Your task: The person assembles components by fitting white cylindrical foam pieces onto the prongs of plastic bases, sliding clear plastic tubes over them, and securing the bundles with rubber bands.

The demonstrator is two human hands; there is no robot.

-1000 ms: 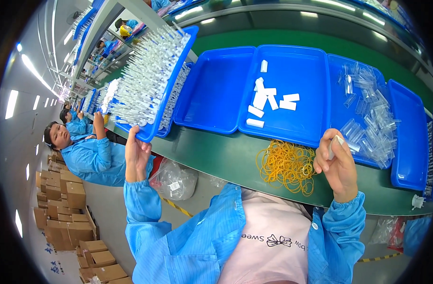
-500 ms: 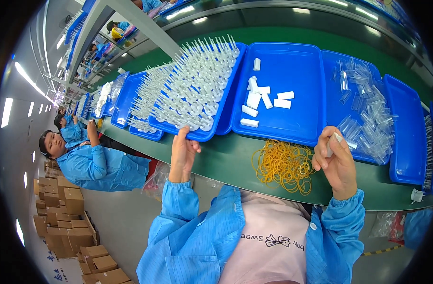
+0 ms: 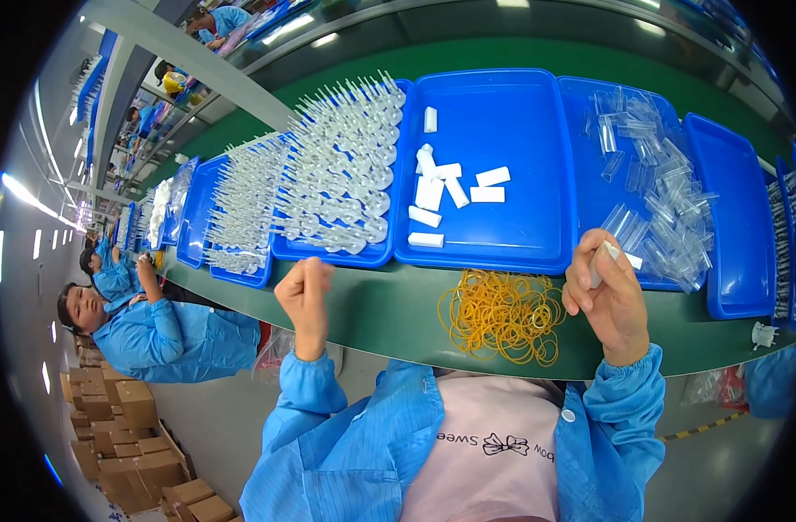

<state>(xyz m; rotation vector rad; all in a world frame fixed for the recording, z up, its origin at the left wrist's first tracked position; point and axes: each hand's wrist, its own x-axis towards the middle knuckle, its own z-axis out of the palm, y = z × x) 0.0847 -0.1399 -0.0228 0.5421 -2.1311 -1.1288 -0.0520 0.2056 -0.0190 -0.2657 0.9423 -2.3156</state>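
Curled and slightly blurred, my left hand (image 3: 304, 300) hovers over the table's near edge, in front of a blue tray (image 3: 376, 256) packed with white pieces with thin upright tips (image 3: 341, 165). Nothing shows in its fingers. My right hand (image 3: 611, 300) pinches a small white block (image 3: 601, 264), partly covered by the fingers, in front of the tray of clear plastic tubes (image 3: 668, 204). Similar white blocks (image 3: 428, 193) lie scattered in the left part of the middle blue tray (image 3: 520, 230). Between my hands a heap of yellow rubber bands (image 3: 502, 317) rests on the green table.
Another blue tray (image 3: 737, 261) stands far right, with a small white part (image 3: 763, 335) near it at the table edge. More filled trays (image 3: 241, 204) run leftward. A co-worker in a blue smock (image 3: 172, 339) is at the left; cardboard boxes (image 3: 128, 435) are stacked behind.
My left hand has let go of the tray of tipped pieces and drawn back, its fingers curling. That tray now lies lower, level with its neighbours. My right hand still holds the white block.
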